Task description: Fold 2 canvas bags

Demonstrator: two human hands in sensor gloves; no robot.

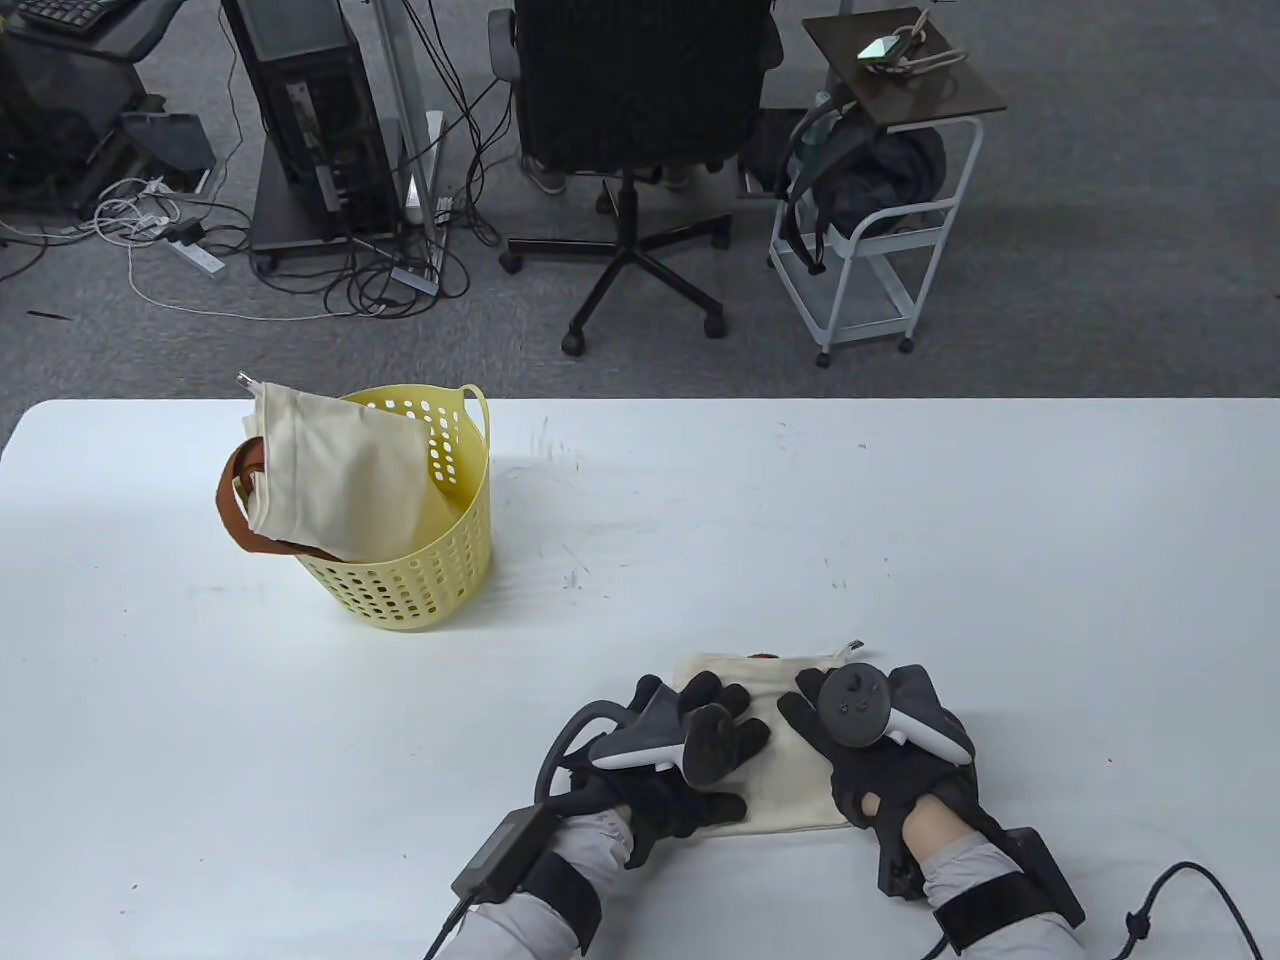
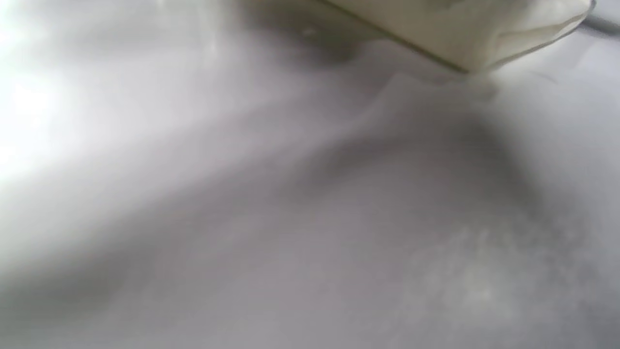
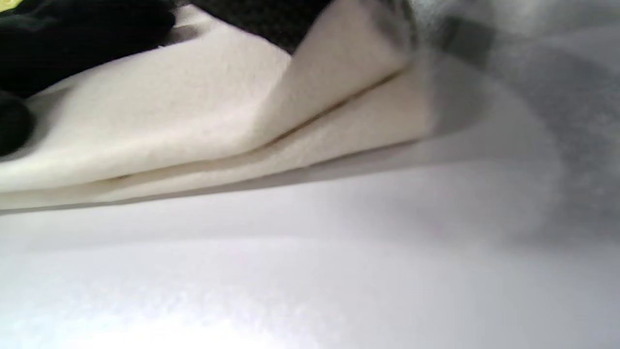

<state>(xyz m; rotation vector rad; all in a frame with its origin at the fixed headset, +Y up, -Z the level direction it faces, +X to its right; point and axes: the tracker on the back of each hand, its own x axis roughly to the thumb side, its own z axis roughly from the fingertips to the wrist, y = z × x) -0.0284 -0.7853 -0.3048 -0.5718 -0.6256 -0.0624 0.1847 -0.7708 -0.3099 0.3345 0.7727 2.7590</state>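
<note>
A cream canvas bag (image 1: 790, 770) lies folded into a small rectangle on the white table (image 1: 900, 520) near the front edge. My left hand (image 1: 690, 750) rests flat on its left part, fingers spread. My right hand (image 1: 870, 745) rests flat on its right part. The folded layers show in the right wrist view (image 3: 203, 140) and a corner in the left wrist view (image 2: 465, 34). A second cream bag (image 1: 340, 480) with brown straps (image 1: 235, 500) sits crumpled in a yellow basket (image 1: 410, 580) at the left.
The basket stands on the table's left half, well away from my hands. Beyond the far edge are an office chair (image 1: 640, 120), a white cart (image 1: 880, 250) and a computer tower (image 1: 310, 110) on the floor.
</note>
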